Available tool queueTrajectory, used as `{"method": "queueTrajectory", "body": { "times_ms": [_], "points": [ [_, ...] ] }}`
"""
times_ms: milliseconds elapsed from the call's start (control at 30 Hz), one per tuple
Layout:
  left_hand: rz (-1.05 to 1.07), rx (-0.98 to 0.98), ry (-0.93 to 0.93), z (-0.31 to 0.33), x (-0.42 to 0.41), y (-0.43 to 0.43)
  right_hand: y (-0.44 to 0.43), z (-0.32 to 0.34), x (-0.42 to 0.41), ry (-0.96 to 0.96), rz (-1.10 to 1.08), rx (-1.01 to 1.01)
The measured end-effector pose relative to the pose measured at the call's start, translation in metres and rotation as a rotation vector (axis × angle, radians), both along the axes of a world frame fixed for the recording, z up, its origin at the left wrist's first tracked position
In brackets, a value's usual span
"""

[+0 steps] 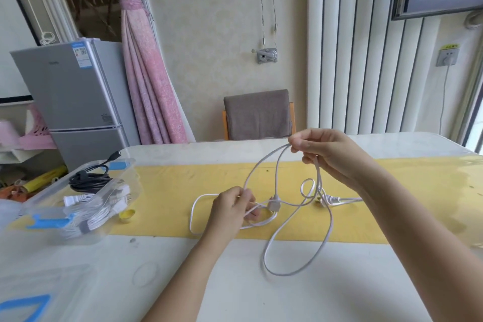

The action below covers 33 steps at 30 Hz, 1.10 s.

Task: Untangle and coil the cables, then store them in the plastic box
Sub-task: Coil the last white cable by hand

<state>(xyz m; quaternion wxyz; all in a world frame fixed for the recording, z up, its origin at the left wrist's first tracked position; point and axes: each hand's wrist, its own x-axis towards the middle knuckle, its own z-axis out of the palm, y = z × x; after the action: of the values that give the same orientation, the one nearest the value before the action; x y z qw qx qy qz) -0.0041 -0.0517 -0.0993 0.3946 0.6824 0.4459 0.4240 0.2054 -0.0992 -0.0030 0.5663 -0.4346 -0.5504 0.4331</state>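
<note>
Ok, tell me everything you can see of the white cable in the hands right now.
The white cable is thin, smooth, plastic-looking and tangled. The right hand pinches it raised above the table; the left hand grips strands lower down. Loose loops hang between them and lie on the yellow runner and bare tabletop. A pale connector sits beside the left hand, a white plug rests on the runner.

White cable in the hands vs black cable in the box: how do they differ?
The white cable sprawls in loose, crossing loops; the black cable is wound into a compact coil. The white cable is out over the table, pinched by the left hand and lifted by the right hand; the black cable lies in the plastic box, untouched. Both are thin cables with a plug end.
</note>
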Motion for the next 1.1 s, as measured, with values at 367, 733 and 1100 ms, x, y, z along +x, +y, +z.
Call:
{"method": "queueTrajectory", "body": {
  "times_ms": [367,733,1100],
  "points": [
    [0.318,-0.411,-0.602,0.025,-0.052,0.019,0.000,0.002,0.005,0.053,-0.196,-0.036],
    [0.402,0.225,-0.081,0.030,-0.043,-0.002,-0.028,0.021,0.011,-0.361,0.112,-0.083],
    [-0.460,-0.040,-0.304,0.056,0.005,-0.067,-0.053,0.042,-0.023,-0.559,0.206,0.114]
  ]
}}
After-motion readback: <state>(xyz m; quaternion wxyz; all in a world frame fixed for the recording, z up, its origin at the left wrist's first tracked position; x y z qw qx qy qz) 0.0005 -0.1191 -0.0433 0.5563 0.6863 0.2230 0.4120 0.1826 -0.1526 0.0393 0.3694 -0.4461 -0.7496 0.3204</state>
